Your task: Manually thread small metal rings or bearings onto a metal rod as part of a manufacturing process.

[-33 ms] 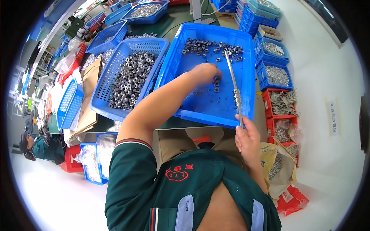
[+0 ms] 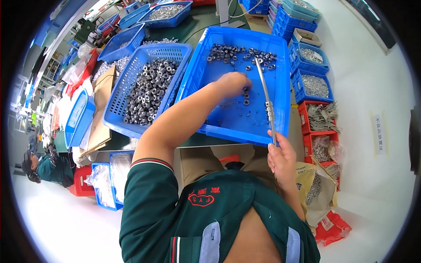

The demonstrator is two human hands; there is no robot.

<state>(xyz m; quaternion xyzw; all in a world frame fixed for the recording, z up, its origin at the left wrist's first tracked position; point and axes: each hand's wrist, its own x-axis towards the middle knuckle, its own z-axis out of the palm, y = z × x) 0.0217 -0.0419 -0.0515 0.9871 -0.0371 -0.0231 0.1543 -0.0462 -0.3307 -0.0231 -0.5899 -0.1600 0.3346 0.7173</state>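
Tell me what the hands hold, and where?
The right hand grips a metal rod toward its near end; whether the left hand holds anything can't be told.

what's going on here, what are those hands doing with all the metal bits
A person's right hand grips a metal rod with several rings on it, slanting over a blue tray. The left hand is inside the tray beside some nuts; its fingertips are hidden. To the left, a blue basket holds many more nuts.
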